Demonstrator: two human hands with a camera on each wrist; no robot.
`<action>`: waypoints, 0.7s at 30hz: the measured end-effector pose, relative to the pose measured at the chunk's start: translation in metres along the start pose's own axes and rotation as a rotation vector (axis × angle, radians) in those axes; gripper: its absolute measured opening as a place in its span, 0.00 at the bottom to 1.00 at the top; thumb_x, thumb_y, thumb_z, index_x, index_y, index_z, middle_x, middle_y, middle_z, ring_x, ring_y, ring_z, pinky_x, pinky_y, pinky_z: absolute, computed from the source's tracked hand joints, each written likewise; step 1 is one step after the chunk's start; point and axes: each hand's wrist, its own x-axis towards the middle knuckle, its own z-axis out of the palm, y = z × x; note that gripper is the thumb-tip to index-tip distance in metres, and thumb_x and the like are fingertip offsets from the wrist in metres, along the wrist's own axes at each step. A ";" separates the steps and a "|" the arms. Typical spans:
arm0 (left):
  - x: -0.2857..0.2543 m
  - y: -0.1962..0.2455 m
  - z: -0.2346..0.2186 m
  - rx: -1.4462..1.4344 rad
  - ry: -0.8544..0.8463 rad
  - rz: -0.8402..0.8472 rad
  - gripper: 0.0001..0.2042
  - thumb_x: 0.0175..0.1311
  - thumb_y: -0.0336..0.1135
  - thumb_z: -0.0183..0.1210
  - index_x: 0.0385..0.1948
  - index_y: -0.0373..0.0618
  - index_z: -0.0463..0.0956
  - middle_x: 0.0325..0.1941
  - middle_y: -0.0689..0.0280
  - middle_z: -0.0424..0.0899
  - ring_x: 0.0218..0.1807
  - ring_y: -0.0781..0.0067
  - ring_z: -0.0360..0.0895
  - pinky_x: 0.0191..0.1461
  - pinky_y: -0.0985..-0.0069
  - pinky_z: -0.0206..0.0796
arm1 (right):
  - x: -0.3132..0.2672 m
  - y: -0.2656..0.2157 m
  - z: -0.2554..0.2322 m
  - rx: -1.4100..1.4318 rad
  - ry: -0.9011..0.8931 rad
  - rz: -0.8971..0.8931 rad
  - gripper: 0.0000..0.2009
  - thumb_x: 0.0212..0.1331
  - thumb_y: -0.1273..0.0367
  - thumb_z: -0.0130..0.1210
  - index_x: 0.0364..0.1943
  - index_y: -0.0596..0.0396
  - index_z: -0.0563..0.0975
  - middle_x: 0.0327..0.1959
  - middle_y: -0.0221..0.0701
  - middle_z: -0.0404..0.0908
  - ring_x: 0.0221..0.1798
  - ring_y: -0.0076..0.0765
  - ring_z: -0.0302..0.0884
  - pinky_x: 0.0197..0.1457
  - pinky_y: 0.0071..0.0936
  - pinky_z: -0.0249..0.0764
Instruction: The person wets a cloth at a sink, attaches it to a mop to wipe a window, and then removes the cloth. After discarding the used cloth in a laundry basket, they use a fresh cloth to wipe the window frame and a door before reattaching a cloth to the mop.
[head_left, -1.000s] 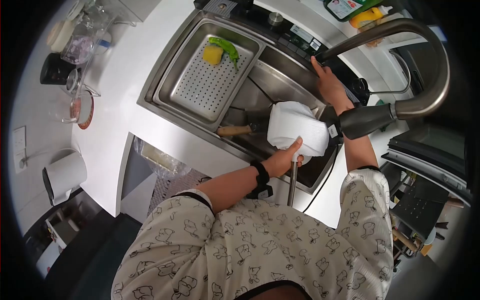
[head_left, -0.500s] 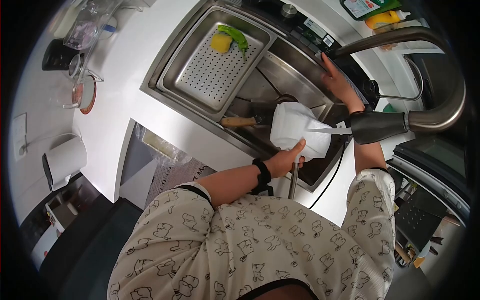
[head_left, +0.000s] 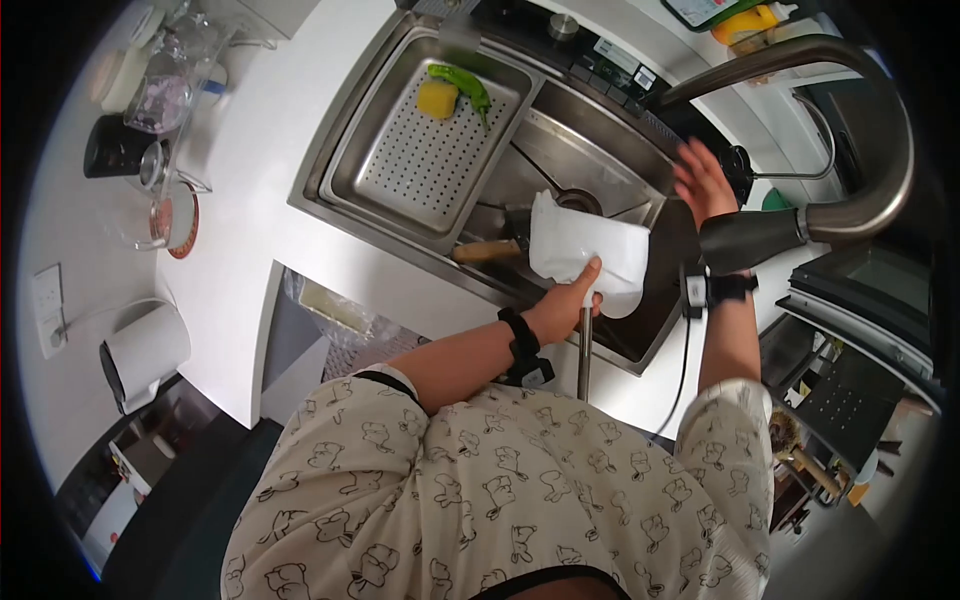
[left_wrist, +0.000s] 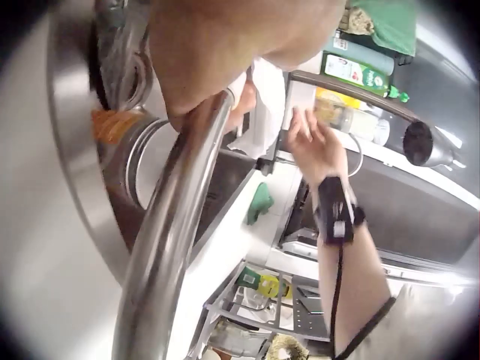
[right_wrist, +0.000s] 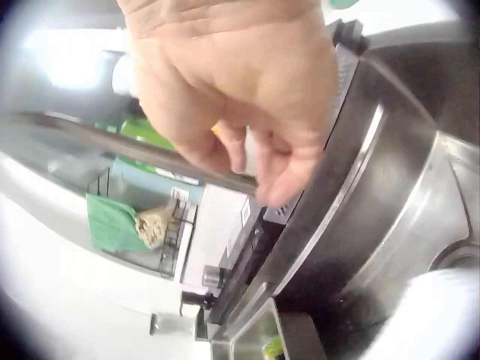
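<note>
Your left hand curls its fingers round the metal handle, white bundle over the sink at one o'clock; your right hand (empty, fingers loosely open) hangs at two. Probably a holding step; moving on needs steadiness.

- White head: boxy, soft-looking, a corner poking toward eleven o'clock, a rounded lobe toward five; over the sink, at four o'clock from the perforated tray.
- Metal handle: smooth, shiny tube, running from beneath the head toward six o'clock.
</note>
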 end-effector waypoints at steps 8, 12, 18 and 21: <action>-0.014 0.072 -0.013 0.074 0.245 0.305 0.27 0.51 0.65 0.52 0.26 0.44 0.69 0.21 0.71 0.66 0.24 0.80 0.62 0.30 0.82 0.58 | -0.262 0.056 0.017 -0.353 -0.087 0.297 0.26 0.58 0.58 0.51 0.58 0.52 0.63 0.52 0.32 0.70 0.54 0.30 0.67 0.55 0.27 0.63; -0.040 0.099 -0.010 0.098 0.305 0.368 0.29 0.54 0.60 0.54 0.38 0.37 0.69 0.29 0.68 0.70 0.30 0.79 0.64 0.34 0.80 0.61 | -0.339 0.108 0.078 -0.773 -0.205 0.155 0.33 0.47 0.65 0.60 0.59 0.57 0.60 0.58 0.46 0.63 0.61 0.48 0.59 0.62 0.35 0.57; -0.065 0.117 -0.008 0.610 0.087 0.803 0.21 0.62 0.37 0.50 0.53 0.44 0.52 0.29 0.65 0.70 0.32 0.76 0.69 0.36 0.79 0.65 | -0.403 0.185 0.063 -0.869 0.431 0.177 0.20 0.50 0.65 0.56 0.47 0.56 0.69 0.40 0.47 0.74 0.44 0.53 0.70 0.45 0.39 0.68; -0.094 0.125 0.028 0.240 0.102 0.706 0.11 0.64 0.38 0.49 0.41 0.41 0.65 0.28 0.68 0.66 0.29 0.80 0.66 0.32 0.82 0.63 | -0.415 0.149 0.072 -0.778 0.352 0.551 0.19 0.54 0.61 0.52 0.46 0.56 0.69 0.40 0.47 0.74 0.44 0.53 0.70 0.43 0.39 0.68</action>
